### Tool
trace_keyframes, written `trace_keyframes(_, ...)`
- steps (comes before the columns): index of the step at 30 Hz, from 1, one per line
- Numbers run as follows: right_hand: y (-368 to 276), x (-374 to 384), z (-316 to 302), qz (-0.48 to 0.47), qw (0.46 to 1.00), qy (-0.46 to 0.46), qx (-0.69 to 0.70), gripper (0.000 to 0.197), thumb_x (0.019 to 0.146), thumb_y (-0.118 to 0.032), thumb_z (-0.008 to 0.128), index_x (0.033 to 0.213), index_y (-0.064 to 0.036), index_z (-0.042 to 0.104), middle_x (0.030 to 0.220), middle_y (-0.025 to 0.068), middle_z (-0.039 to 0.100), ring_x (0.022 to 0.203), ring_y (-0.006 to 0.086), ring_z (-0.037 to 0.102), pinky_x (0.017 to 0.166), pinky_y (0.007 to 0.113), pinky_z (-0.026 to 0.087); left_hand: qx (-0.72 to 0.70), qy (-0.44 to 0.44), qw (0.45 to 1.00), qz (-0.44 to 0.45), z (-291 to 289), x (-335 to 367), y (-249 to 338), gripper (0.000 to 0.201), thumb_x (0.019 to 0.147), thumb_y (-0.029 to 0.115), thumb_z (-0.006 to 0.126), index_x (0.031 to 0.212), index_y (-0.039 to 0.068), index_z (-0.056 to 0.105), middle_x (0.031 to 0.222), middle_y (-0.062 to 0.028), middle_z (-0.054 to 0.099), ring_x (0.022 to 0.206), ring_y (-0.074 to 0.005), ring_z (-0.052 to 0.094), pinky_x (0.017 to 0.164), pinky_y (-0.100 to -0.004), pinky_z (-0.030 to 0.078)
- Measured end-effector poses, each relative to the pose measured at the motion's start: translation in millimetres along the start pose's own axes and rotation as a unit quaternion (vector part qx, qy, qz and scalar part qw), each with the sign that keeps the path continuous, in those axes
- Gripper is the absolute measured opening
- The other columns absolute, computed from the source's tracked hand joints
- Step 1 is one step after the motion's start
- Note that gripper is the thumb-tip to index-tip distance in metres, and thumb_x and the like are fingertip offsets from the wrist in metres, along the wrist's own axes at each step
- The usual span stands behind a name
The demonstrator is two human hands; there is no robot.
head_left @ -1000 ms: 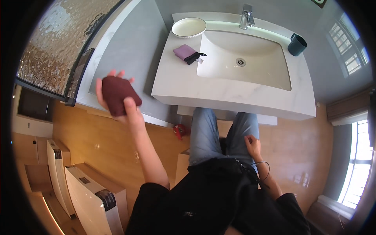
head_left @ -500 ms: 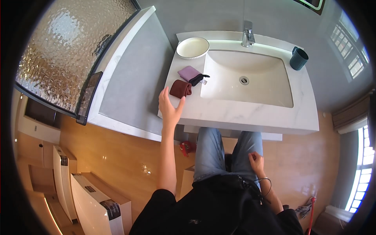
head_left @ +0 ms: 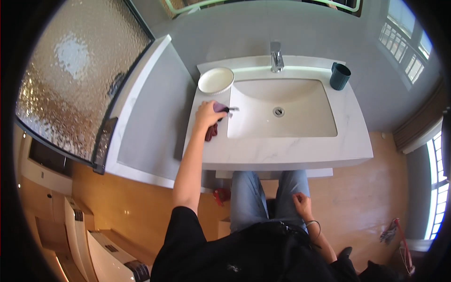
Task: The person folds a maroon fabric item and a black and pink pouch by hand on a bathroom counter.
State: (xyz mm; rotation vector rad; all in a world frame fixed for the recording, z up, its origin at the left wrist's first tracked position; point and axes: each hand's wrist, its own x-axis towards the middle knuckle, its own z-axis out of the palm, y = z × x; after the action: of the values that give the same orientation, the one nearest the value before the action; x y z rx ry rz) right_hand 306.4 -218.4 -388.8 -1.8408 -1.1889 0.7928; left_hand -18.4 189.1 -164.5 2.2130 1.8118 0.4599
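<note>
My left hand (head_left: pixel 207 114) reaches over the left side of the white countertop, its fingers closed round a small purple folded cloth (head_left: pixel 219 107) with a black part and a strap end sticking out toward the basin. Most of that cloth is hidden under the hand. Just below my wrist lies a dark brown folded cloth (head_left: pixel 212 133), partly covered by my hand. On my right thigh rests my right hand (head_left: pixel 302 204), its fingers curled in with nothing seen in them.
The sink basin (head_left: pixel 282 127) with its chrome faucet (head_left: pixel 277 61) fills the counter's middle. A white bowl (head_left: pixel 216 81) stands behind my left hand, a dark teal mug (head_left: pixel 339 76) at the back right. Left of the counter is a grey half wall (head_left: pixel 150 108) with textured glass.
My left hand has moved from beside the brown cloth up and over to the purple one and closed on it. My right hand stays on the thigh. The view has tilted up.
</note>
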Motion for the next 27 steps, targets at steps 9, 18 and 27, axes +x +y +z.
trace_keyframes(9,9.7,-3.0,-12.4,0.023,1.000,0.004,-0.008,0.025,0.089,-0.024,0.069,0.088,0.0009,0.069,0.070,0.0153,0.068,0.064,0.0236,0.068,0.062,0.036,0.051,-0.180,0.151,0.960,0.154,-35.4,-71.3,93.6,0.024,0.092,0.025,0.065,0.106,0.007,0.069,0.099,-0.0120,0.069,0.093,-0.0341,0.066,0.078,-0.0430,0.052)
trace_keyframes(18,-2.1,2.6,-9.4,0.028,1.000,-0.012,-0.005,0.024,0.091,-0.022,0.069,0.090,0.0019,0.068,0.070,0.0141,0.068,0.064,0.0193,0.066,0.062,0.034,0.050,0.058,-0.065,0.986,0.139,62.9,-81.7,78.6,0.031,0.088,0.038,0.069,0.092,0.008,0.074,0.101,-0.0138,0.070,0.091,-0.0336,0.067,0.090,-0.0438,0.050)
trace_keyframes(27,3.3,0.8,-6.5,0.016,1.000,0.013,-0.014,0.025,0.089,-0.026,0.069,0.091,-0.0011,0.071,0.075,0.0165,0.070,0.068,0.0285,0.069,0.064,0.037,0.053,0.106,-0.237,0.959,0.115,115.3,3.4,112.5,0.043,0.075,0.042,0.078,0.101,0.009,0.071,0.105,-0.0145,0.072,0.101,-0.0333,0.068,0.083,-0.0473,0.053)
